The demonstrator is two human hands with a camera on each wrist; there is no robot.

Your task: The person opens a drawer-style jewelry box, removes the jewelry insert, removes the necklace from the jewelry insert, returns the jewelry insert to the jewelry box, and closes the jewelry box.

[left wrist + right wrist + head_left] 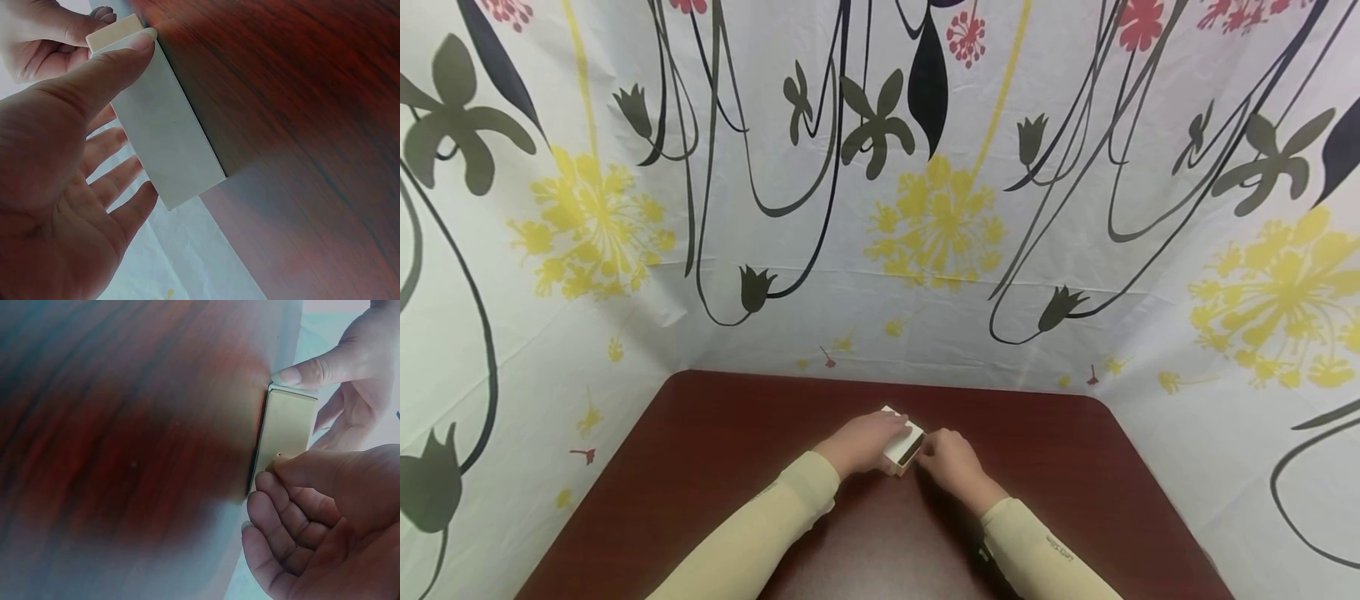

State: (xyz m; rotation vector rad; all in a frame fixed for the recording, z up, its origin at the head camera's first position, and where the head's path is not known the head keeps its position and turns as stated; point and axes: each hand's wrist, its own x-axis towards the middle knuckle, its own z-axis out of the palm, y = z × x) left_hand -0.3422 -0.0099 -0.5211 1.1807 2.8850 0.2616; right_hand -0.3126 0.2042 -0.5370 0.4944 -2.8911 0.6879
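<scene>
Clasping the box point(170, 140), the left hand point(863, 442) should brace firmly; the right hand point(953, 463), pinching the drawer point(287, 422), should move straight.

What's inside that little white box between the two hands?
The head view shows a dark opening beside the tan drawer, partly out of the white box, but no contents I can make out. Its top, under the left hand, hides the rest.

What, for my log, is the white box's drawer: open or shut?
Partly open: in the left wrist view, the drawer juts beyond the white box.
</scene>
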